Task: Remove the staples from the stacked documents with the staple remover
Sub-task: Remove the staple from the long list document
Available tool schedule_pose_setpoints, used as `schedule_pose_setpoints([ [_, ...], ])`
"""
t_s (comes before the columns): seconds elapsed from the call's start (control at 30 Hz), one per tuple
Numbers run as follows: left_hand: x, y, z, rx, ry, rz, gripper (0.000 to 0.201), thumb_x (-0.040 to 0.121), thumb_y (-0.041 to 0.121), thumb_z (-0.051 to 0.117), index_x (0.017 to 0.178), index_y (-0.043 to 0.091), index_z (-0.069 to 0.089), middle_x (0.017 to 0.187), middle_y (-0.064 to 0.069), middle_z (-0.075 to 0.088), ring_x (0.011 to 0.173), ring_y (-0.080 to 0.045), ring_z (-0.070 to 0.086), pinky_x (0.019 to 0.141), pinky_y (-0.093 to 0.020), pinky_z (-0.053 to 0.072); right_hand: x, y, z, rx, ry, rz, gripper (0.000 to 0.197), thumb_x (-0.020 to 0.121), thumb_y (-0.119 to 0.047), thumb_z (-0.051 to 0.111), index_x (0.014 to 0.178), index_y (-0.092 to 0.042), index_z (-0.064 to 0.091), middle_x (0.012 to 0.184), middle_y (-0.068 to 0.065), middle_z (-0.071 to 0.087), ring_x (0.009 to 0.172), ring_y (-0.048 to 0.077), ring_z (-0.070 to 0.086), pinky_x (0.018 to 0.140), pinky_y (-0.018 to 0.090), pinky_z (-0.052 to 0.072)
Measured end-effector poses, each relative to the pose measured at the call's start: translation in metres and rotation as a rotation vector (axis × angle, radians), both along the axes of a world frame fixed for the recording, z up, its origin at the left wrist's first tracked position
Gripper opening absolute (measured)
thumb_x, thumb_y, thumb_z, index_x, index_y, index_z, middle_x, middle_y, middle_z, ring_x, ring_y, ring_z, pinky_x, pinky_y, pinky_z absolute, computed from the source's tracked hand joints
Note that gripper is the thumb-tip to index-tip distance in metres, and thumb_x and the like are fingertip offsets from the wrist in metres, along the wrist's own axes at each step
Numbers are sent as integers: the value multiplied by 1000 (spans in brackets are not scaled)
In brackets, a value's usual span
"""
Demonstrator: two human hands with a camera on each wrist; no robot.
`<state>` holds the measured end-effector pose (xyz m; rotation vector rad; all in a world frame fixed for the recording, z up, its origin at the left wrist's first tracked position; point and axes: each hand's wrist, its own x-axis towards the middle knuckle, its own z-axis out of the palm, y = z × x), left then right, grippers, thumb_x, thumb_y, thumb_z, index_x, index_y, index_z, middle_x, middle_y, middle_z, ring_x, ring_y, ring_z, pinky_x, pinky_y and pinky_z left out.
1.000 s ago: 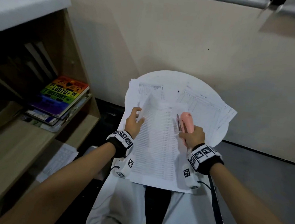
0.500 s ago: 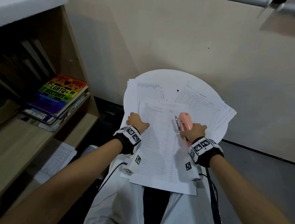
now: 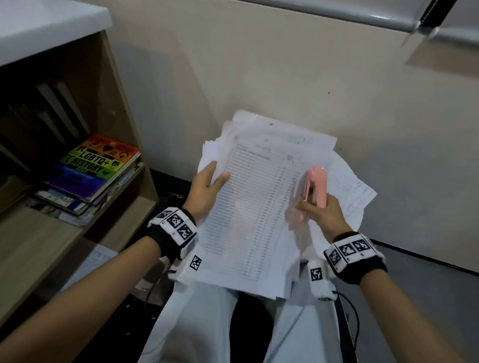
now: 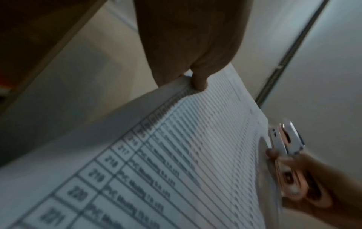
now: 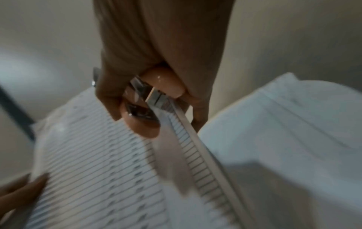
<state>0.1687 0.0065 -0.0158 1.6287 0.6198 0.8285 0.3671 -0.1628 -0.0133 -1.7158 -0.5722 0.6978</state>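
Note:
A stack of printed table documents (image 3: 256, 211) is held up off the table, tilted toward the wall. My left hand (image 3: 208, 186) pinches its left edge, thumb on top (image 4: 197, 82), the fingers hidden beneath. My right hand (image 3: 320, 213) grips a pink staple remover (image 3: 315, 184) upright against the stack's right edge, with the paper edge caught alongside it. The right wrist view shows the staple remover (image 5: 154, 93) inside curled fingers, its metal parts against the sheets' edge (image 5: 188, 139). In the left wrist view the staple remover (image 4: 284, 139) sits beyond the far side of the page (image 4: 176, 155).
More loose sheets (image 3: 355, 190) lie spread on the small white round table (image 3: 354, 219) against the wall. A wooden shelf unit with a rainbow-covered book (image 3: 90, 166) stands at the left. A sheet lies on the floor (image 3: 94, 261). My legs in white trousers (image 3: 193, 321) are below.
The stack has been lifted from lying flat and is now raised and tilted toward the wall. Both hands rose with it. The left hand's thumb now lies flat on top of the page.

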Motion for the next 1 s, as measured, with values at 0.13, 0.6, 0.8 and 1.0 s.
schedule_pose_setpoints([
  [0.13,8,-8,59,310,-99,174,9,100,18,46,92,20,48,87,11,60,78,2,59,66,-14,49,-18,15,46,296,-229,-145,23,73,-1,77,91,-8,63,83,4,66,72,7,66,61,17,54],
  [0.6,33,13,72,88,-257,176,25,86,6,43,107,14,31,104,-4,51,92,-7,54,83,-16,49,-10,25,72,460,-286,-28,58,68,5,79,112,-27,58,129,23,50,111,26,60,92,40,54],
  [0.8,51,27,83,62,-146,122,20,94,16,37,108,2,41,92,4,51,82,-6,52,76,-22,47,4,39,74,354,-269,-27,57,69,5,78,120,11,53,110,20,65,96,21,68,78,25,57],
  [1.0,63,17,88,240,-191,187,5,99,14,31,95,17,30,95,-10,44,83,-21,49,71,-40,47,-6,52,89,423,-363,-60,34,69,3,79,93,-13,62,111,31,58,89,30,64,70,17,56],
])
